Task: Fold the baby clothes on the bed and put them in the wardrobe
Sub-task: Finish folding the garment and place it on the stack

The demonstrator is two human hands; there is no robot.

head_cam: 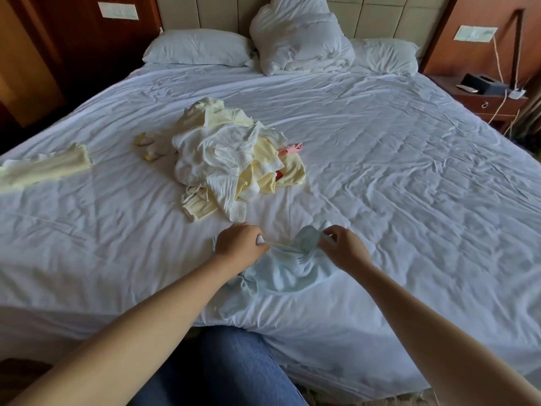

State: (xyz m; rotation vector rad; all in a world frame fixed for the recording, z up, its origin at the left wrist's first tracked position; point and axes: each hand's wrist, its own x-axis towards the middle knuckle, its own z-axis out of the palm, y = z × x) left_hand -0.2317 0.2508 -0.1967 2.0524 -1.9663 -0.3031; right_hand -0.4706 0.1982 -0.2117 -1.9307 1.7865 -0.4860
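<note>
A crumpled light blue baby garment [288,273] lies on the white bed [409,186] near its front edge. My left hand [238,244] grips the garment's left upper edge, and my right hand [344,250] pinches its right upper edge. The cloth is stretched between the two hands. Behind it, in the middle of the bed, sits a heap of yellow and white baby clothes [231,156] with a bit of pink showing. A folded pale yellow piece [44,168] lies apart at the bed's left edge.
Two pillows [199,48] and a bunched white duvet [295,39] rest against the headboard. A bedside table [486,98] with a dark box and cables stands at the right. My knee in blue jeans [234,367] touches the bed's front edge.
</note>
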